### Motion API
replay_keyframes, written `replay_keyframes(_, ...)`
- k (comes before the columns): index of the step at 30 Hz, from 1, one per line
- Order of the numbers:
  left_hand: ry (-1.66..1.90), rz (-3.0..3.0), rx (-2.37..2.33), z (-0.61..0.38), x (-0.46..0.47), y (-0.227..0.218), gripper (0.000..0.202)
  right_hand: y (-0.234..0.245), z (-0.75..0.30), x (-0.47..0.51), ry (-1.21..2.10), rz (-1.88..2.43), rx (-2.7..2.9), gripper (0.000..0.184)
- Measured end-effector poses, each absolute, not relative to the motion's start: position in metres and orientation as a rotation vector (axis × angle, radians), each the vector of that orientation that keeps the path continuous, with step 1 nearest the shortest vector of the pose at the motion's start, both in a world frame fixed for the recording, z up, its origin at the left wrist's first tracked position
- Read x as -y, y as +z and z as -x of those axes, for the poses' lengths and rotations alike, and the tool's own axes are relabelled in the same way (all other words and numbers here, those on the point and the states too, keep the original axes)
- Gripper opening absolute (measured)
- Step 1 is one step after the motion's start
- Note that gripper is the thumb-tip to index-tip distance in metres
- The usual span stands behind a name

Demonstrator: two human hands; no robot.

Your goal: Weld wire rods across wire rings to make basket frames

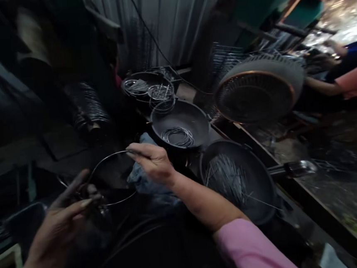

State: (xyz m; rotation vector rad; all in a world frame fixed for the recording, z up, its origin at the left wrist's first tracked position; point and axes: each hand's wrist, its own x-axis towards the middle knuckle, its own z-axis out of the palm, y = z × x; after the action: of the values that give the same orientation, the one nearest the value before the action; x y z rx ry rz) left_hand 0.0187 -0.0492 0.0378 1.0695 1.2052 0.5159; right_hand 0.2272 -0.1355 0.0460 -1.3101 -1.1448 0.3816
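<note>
My right hand [152, 159] pinches a thin, curved metal wire [108, 155] between thumb and fingers. From there the wire arcs left to my left hand [68, 216], where its thumb and fingers close around it beside some small, shiny metal parts. Those parts are dark and blurred, so I cannot make out what they are. A lower stretch of wire curves back toward the right. Just behind my right hand lies a crumpled blue cloth [141, 177]. Beyond it, a dark pan [192, 118] contains a coil of wire rings [178, 137].
A pan [262, 201] of straight wire pieces [227, 175] stands right of my right forearm. Farther back, another pan [151, 78] holds wire rings. A round fan [256, 89] stands at right, near another person's arm [326, 85]. Ring stacks [90, 104] stand at left.
</note>
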Motion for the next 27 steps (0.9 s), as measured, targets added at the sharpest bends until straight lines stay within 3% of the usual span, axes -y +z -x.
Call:
replay_keyframes(3,0.526,-1.063,-1.171,-0.013,0.047,0.028,0.045,0.055,-0.228,0.135,0.548,1.234,1.202,0.017)
replay_keyframes(6,0.469,-1.251,-1.124,-0.009,0.044,0.018,0.034,0.055,-0.231,0.137,0.619,1.258,1.235,0.015)
replay_keyframes(13,0.209,-1.464,-1.021,-0.016,0.050,-0.017,0.040,0.019,-0.235,0.146,0.728,1.390,1.059,0.020)
replay_keyframes(18,0.138,-1.424,-1.002,-0.023,0.054,-0.036,0.055,-0.006,-0.250,0.165,0.454,1.698,1.199,0.035)
replay_keyframes(22,0.107,-1.326,-1.076,-0.024,0.049,-0.042,0.055,-0.037,-0.288,0.227,0.379,2.238,0.677,0.041)
replay_keyframes(27,0.046,-1.111,-1.089,-0.025,0.040,-0.060,0.050,-0.076,-0.338,0.356,0.450,2.615,0.027,0.028)
